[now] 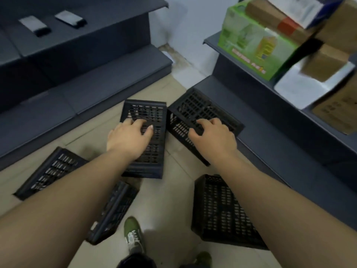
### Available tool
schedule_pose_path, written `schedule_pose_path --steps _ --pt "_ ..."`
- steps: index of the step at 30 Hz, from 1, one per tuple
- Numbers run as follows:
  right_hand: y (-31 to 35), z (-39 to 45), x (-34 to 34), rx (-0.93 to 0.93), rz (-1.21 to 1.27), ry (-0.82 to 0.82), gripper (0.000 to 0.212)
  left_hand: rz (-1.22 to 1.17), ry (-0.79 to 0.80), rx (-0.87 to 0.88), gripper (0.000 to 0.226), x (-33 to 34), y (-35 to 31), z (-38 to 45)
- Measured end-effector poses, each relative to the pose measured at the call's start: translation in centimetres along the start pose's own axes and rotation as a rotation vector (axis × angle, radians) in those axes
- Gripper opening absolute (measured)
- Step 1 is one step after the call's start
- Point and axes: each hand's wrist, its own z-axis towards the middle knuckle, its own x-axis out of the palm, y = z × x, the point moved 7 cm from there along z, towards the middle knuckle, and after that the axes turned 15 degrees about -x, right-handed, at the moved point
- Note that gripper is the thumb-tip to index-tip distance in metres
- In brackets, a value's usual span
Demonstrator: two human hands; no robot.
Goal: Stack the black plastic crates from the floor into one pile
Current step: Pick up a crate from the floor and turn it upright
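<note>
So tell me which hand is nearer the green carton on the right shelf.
Right. The right hand rests on a crate below the green carton; the left hand is farther left.

- Crates: five, at [144, 136], [201, 120], [50, 171], [114, 211] and [224, 211].
- Hands: two, left [128, 139] and right [213, 141].
- Shoes: two, [133, 235] and [201, 258].
- Grey packets on shelf: two, [34, 26] and [70, 19].
- Green box: one [251, 39].

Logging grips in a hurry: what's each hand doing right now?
Left hand: open, fingers resting on middle black plastic crate.
Right hand: fingers curled onto tilted black plastic crate.
</note>
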Motion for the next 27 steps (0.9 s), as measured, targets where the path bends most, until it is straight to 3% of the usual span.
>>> schedule_pose_path --steps 7,14,19,27 --pt "10.2 6.5 6.5 -0.024 0.044 0.045 0.056 -0.014 0.052 -0.057 0.057 -1.7 10.3 8.3" --pt "12.7 13.1 14.5 -0.074 0.003 0.095 0.055 -0.033 -0.01 -0.107 0.054 2.2 13.6 16.1" --pt "9.6 18.6 23.0 -0.075 -0.047 0.119 0.055 -0.125 -0.025 -0.128 0.054 10.4 13.8 21.7" --pt "1.9 21.8 40.4 -0.083 -0.059 0.196 0.063 -0.208 0.061 -0.302 0.058 29.6 18.0 26.8"
